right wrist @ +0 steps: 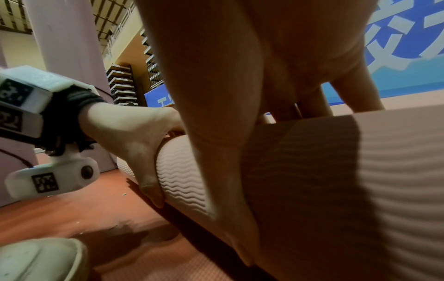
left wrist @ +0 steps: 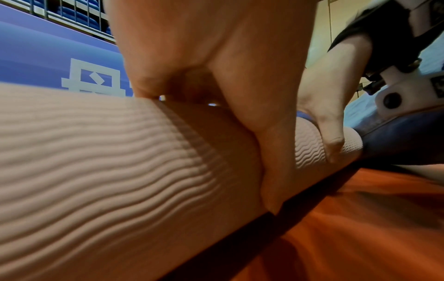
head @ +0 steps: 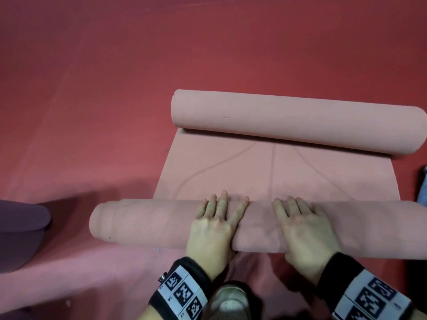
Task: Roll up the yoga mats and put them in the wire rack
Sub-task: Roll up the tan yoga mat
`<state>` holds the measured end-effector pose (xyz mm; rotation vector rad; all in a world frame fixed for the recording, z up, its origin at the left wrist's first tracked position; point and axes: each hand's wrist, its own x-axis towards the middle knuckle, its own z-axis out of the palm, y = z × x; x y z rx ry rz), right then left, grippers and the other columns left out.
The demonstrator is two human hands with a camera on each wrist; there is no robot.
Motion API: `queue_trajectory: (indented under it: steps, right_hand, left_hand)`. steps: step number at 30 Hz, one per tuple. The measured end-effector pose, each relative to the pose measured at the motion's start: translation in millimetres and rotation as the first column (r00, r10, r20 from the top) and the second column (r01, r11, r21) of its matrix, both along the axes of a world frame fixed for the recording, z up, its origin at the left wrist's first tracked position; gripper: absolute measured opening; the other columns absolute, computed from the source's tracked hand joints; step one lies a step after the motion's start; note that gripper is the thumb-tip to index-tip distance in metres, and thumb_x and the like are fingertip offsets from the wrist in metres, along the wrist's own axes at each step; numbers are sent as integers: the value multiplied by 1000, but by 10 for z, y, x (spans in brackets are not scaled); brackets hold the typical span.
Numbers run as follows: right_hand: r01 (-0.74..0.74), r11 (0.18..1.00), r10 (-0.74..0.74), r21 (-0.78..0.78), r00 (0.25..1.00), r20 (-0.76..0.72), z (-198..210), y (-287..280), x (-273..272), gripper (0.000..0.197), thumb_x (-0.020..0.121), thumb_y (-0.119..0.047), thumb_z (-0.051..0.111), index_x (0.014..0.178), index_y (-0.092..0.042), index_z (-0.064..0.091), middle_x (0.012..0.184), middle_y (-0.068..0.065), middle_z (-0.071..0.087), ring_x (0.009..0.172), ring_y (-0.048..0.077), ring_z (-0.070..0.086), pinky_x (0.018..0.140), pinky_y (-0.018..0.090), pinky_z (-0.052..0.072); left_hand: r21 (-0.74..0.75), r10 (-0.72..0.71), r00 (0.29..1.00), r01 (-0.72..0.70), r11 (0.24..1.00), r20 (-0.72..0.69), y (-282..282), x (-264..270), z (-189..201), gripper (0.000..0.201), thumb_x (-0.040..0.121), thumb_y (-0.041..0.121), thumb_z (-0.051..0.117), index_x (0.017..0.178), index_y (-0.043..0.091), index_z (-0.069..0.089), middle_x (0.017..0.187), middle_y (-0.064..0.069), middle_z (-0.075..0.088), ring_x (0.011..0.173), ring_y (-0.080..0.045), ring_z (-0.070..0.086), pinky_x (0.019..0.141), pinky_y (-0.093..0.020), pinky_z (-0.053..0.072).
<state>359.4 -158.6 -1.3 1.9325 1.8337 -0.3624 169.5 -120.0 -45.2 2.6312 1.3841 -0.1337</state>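
A pink yoga mat lies on the red floor with both ends rolled. Its near roll (head: 150, 222) lies across the view under both hands, and its far roll (head: 288, 121) lies beyond a flat stretch (head: 231, 172). My left hand (head: 217, 215) and right hand (head: 298, 215) rest side by side on top of the near roll, fingers straight and pointing forward. In the left wrist view the left hand (left wrist: 240, 76) presses the ribbed roll (left wrist: 96, 161), thumb down its near side. The right wrist view shows the right hand (right wrist: 240, 95) pressing the roll (right wrist: 384, 171) likewise.
A purple rolled mat (head: 20, 236) lies at the left edge. A pale shoe (head: 228, 301) is just behind the hands. A wire rack (left wrist: 72, 15) holding blue rolls stands behind a blue banner. A purple pillar (right wrist: 67, 47) rises at the left. Red floor (head: 115, 88) stretches ahead.
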Motion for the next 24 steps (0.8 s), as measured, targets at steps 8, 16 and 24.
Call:
queue_trajectory:
  steps: [8, 16, 24]
  right_hand:
    - [1, 998, 0, 62, 1000, -7, -14, 27, -66, 77, 56, -8, 59, 132, 5, 53, 123, 34, 57, 113, 45, 59, 92, 63, 45]
    - [-21, 999, 21, -43, 1000, 3, 25, 71, -16, 96, 80, -19, 63, 153, -9, 2, 159, 19, 13, 149, 34, 11, 122, 50, 8]
    - [-19, 982, 1, -186, 995, -95, 79, 368, 86, 114, 56, -39, 85, 146, -17, 19, 145, 3, 34, 139, 23, 30, 120, 43, 16]
  left_hand:
    - [-31, 34, 999, -34, 999, 7, -11, 27, -16, 103, 61, 48, 77, 152, 26, 36, 148, -21, 49, 133, -40, 50, 112, -50, 40]
    - [-55, -2, 997, -2, 998, -73, -2, 31, 39, 138, 42, 86, 69, 156, 21, 26, 159, -17, 33, 151, -37, 20, 117, -59, 9]
    - [-71, 38, 998, -42, 997, -54, -111, 138, 67, 142, 45, 80, 76, 157, 11, 23, 162, -20, 23, 151, -37, 18, 117, -60, 11]
